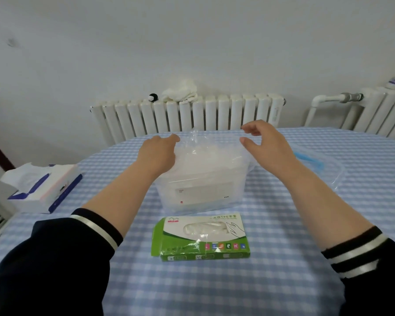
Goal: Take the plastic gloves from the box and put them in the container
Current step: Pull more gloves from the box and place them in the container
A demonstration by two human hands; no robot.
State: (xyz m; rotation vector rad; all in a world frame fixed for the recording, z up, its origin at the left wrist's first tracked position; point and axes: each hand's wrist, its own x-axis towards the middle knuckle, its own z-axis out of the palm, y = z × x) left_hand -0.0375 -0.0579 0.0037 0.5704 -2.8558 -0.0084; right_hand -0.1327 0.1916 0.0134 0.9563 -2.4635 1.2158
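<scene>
A green and white glove box [203,236] lies flat on the checked tablecloth near me, with clear gloves showing through its top opening. Behind it stands a clear plastic container [203,190] with a white label. A clear plastic glove [198,142] lies crumpled over the container's open top. My left hand [160,153] rests on the container's left rim, fingers closed on the glove's edge. My right hand [262,142] hovers over the right rim with fingers spread and curled, holding nothing that I can see.
The container's clear lid [315,165] with a blue seal lies to the right behind my right arm. A tissue box [46,188] sits at the table's left edge. White radiators [187,115] stand against the wall behind the table.
</scene>
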